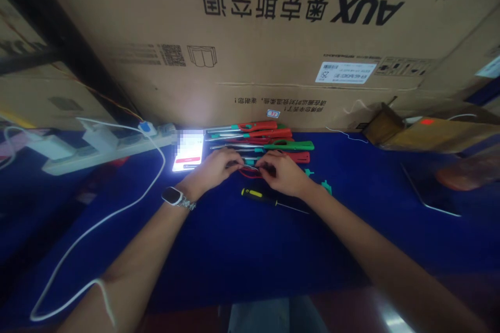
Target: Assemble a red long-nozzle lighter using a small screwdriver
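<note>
Below you: one blue work surface (pixel 219 255), backed by a carton (pixel 265 52) printed AUX, inverted. Your left hand (pixel 216 168) and right hand (pixel 287 174): fingertips pinched nearly closed on a slim piece (pixel 250 167), too small to identify, beside red and green lighters (pixel 295 144). Leftward: lit phone (pixel 189 145), white power strip (pixel 127 147). Nearer you: black-and-yellow screwdriver (pixel 260 196).

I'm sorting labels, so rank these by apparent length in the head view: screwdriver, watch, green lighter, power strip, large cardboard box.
Longest to shortest, as they look:
1. Large cardboard box
2. Power strip
3. Green lighter
4. Screwdriver
5. Watch, visible part only
</note>
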Motion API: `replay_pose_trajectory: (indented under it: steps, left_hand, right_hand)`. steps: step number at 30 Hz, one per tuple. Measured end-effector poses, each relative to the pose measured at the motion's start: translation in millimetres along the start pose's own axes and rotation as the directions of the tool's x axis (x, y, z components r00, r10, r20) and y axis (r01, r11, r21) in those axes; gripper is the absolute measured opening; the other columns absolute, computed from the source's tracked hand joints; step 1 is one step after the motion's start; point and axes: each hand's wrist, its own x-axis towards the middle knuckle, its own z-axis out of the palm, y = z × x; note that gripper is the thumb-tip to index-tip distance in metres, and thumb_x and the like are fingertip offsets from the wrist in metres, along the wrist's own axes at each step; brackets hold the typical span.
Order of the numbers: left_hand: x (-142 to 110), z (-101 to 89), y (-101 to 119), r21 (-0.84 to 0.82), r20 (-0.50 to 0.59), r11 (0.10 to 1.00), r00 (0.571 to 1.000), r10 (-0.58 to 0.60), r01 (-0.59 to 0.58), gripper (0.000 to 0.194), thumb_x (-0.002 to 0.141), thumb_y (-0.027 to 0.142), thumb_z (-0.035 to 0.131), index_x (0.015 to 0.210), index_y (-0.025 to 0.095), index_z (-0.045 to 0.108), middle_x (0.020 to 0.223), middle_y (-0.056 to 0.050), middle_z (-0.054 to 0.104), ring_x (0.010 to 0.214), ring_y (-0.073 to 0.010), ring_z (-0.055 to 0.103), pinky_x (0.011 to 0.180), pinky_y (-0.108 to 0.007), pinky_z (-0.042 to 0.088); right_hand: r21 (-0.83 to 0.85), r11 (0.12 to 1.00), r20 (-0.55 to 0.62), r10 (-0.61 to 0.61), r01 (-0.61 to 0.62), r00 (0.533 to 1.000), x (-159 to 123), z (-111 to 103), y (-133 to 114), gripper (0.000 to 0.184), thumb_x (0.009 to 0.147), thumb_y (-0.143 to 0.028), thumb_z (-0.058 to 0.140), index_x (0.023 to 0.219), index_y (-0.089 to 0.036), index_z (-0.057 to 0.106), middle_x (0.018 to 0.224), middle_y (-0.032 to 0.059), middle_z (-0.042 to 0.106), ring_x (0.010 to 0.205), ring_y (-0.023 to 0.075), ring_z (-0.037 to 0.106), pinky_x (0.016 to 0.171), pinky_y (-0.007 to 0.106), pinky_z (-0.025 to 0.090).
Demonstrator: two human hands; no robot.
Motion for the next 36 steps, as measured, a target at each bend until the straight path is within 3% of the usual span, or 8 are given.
replay_pose_trajectory:
  steps: [6, 12, 19, 26, 32, 36]
  left_hand:
    - [-3, -0.1, 2, -0.023, 0.001, 1.000, 1.000, -0.005, 0.005, 0.013, 0.095, 0.021, 0.057, 0.094, 0.019, 0.070, 0.095, -0.005, 0.070, 0.088, -0.0177, 0.064, 0.080, -0.032, 0.049]
    - [-4, -3.3, 7, -0.037, 0.009, 0.997, 0.997, -0.074, 0.075, 0.010, 0.091, 0.016, 0.061, 0.090, 0.019, 0.070, 0.091, -0.003, 0.070, 0.082, -0.0163, 0.065, 0.076, -0.030, 0.049]
    - [-7, -4.0, 6, -0.071, 0.004, 0.995, 0.998, -0.070, 0.070, 0.009, 0.090, 0.018, 0.063, 0.090, 0.020, 0.072, 0.091, -0.002, 0.072, 0.079, -0.0149, 0.065, 0.073, -0.027, 0.050]
    - [-6, -3.0, 3, -0.057, -0.018, 0.998, 1.000, 0.018, -0.019, 0.014, 0.093, 0.021, 0.063, 0.100, 0.020, 0.075, 0.097, -0.005, 0.073, 0.088, -0.0183, 0.068, 0.081, -0.032, 0.053]
    - [-4, -1.6, 3, -0.021, 0.004, 0.995, 0.996, 0.094, -0.093, 0.017, 0.095, 0.019, 0.058, 0.097, 0.021, 0.076, 0.096, -0.006, 0.072, 0.089, -0.0184, 0.066, 0.082, -0.033, 0.052]
    - [-3, 0.8, 5, -0.004, 0.016, 0.995, 0.995, 0.098, -0.098, 0.017, 0.093, 0.016, 0.060, 0.096, 0.021, 0.076, 0.096, -0.006, 0.071, 0.090, -0.0192, 0.066, 0.082, -0.034, 0.051]
  right_hand:
    - [-0.166, 0.985, -0.031, 0.049, -0.054, 0.998, -13, -12, -19, 0.017, 0.082, -0.025, 0.066, 0.097, -0.018, 0.068, 0.107, 0.0103, 0.062, 0.099, 0.0245, 0.062, 0.093, 0.043, 0.047]
    - [-0.249, 0.962, 0.052, 0.131, -0.114, 0.990, -17, -10, -21, 0.018, 0.085, -0.032, 0.069, 0.096, -0.019, 0.068, 0.105, 0.0095, 0.065, 0.098, 0.0259, 0.062, 0.095, 0.047, 0.044]
    - [-0.281, 0.960, 0.115, 0.035, -0.001, 0.993, -16, -9, -20, 0.018, 0.094, -0.028, 0.061, 0.105, -0.021, 0.072, 0.103, 0.0080, 0.065, 0.099, 0.0238, 0.061, 0.098, 0.046, 0.041]
    - [-0.257, 0.964, 0.118, -0.035, 0.064, 0.992, -18, -8, -18, 0.022, 0.097, -0.022, 0.056, 0.111, -0.022, 0.072, 0.107, 0.0076, 0.064, 0.100, 0.0216, 0.061, 0.096, 0.043, 0.041]
    - [-0.117, 0.992, 0.015, 0.052, -0.050, 0.999, -12, 3, -18, 0.013, 0.093, -0.022, 0.062, 0.102, -0.022, 0.071, 0.102, 0.0048, 0.067, 0.096, 0.0201, 0.063, 0.089, 0.039, 0.042]
    - [-0.115, 0.991, -0.028, 0.064, -0.066, 0.998, 1, 12, -20, 0.004, 0.089, -0.019, 0.066, 0.090, -0.021, 0.070, 0.094, 0.0030, 0.069, 0.091, 0.0195, 0.063, 0.085, 0.036, 0.039]
